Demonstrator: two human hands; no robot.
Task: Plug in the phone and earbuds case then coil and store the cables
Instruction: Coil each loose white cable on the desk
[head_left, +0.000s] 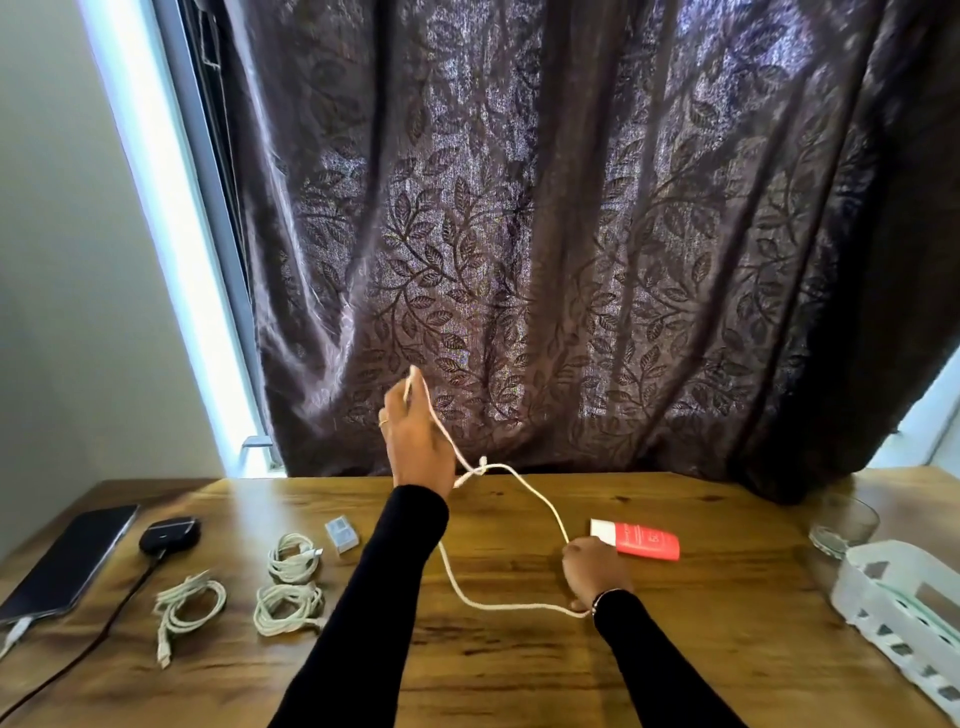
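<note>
My left hand (415, 441) is raised above the table's far edge, holding one end of a white cable (540, 501). The cable droops to my right hand (592, 571), which grips it low over the table, and a loop trails back under my left arm. A dark phone (72, 561) lies at far left with a white plug in its near end. Beside it sits a black earbuds case (169, 535) with a black cord running toward me. Three coiled white cables (291, 558), (189, 605), (285, 608) lie between the case and my left arm.
A white slotted basket (904, 608) stands at the right edge, a glass (841, 525) behind it. A red-and-white tube (641, 540) lies past my right hand. A small white charger block (341, 535) rests near the coils. A dark curtain hangs behind the wooden table (519, 665).
</note>
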